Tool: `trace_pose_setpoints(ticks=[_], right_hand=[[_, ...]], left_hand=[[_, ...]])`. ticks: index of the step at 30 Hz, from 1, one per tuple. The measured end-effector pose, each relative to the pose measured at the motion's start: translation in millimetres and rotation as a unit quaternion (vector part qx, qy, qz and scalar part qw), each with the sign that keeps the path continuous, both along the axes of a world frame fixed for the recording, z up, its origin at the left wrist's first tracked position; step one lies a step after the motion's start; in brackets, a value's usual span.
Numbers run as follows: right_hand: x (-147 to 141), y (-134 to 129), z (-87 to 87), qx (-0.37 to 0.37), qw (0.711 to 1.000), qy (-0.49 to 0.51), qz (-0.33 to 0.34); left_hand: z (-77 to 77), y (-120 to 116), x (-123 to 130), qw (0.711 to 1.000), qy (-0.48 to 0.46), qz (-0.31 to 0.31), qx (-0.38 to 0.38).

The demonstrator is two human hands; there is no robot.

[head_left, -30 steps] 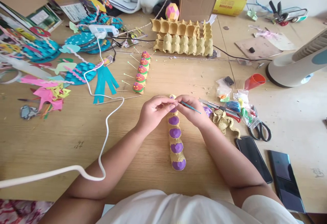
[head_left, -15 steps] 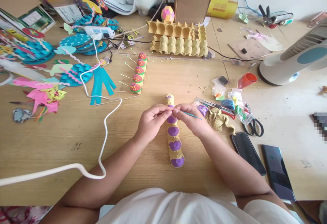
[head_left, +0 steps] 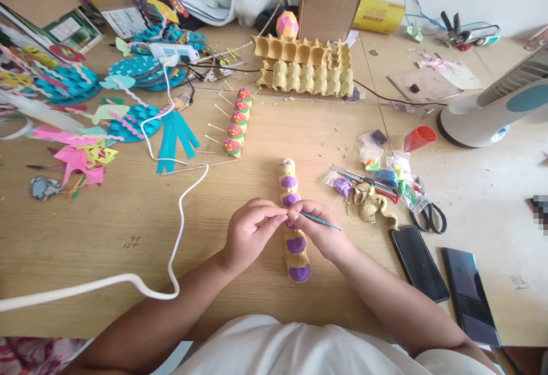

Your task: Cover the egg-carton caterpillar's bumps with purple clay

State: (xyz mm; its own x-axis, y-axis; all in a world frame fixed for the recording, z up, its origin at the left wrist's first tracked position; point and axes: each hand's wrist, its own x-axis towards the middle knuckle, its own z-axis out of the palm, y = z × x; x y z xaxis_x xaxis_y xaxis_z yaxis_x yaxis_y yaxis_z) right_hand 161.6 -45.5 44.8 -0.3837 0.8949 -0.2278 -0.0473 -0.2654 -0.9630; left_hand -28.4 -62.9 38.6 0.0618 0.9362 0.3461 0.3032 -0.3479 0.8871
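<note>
My right hand point(head_left: 317, 224) is closed on a thin blue stick-like tool point(head_left: 321, 221), which points out to the right across the fingers. The fingertips of my left hand point(head_left: 252, 226) are pinched together and meet those of the right; what lies between them is too small to make out. Both hands are above an egg-carton strip point(head_left: 298, 259) lying lengthwise on the table, with purple clay patches on its bumps. My fingers cover part of its middle. A decorated egg-carton strip point(head_left: 236, 129), red and green with small faces, lies farther back on the left.
Egg cartons point(head_left: 312, 78) lie at the back. Purple clay in a bag point(head_left: 342, 186), a utility knife point(head_left: 355, 176), carton scraps point(head_left: 368, 202), scissors point(head_left: 430, 215) and a phone point(head_left: 419, 263) are on the right. A white cable point(head_left: 182, 215) crosses the left side, near blue paper strips point(head_left: 175, 141).
Both hands have moved down toward me along the purple-patched strip, uncovering its upper bumps. The blue tool stays in my right hand, and the whole view has shifted slightly.
</note>
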Motion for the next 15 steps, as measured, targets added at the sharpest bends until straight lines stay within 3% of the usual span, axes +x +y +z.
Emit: trace_pose_setpoints(ticks=[4, 8, 11, 15], right_hand=[[-5.0, 8.9, 6.0, -0.056, 0.996, 0.048, -0.042], [-0.9, 29.4, 7.4, 0.064, 0.992, -0.015, -0.105], [4.0, 48.3, -8.2, 0.156, 0.967, -0.096, -0.177], [7.3, 61.8, -34.2, 0.146, 0.955, -0.137, -0.22]], left_hand=[[2.9, 10.1, 6.4, 0.999, -0.031, 0.015, -0.033], [-8.5, 27.5, 11.2, 0.979, -0.142, 0.071, -0.126], [-23.7, 42.6, 8.0, 0.974, -0.146, 0.089, -0.148], [-38.2, 53.7, -0.8, 0.983, -0.088, 0.09, -0.131]])
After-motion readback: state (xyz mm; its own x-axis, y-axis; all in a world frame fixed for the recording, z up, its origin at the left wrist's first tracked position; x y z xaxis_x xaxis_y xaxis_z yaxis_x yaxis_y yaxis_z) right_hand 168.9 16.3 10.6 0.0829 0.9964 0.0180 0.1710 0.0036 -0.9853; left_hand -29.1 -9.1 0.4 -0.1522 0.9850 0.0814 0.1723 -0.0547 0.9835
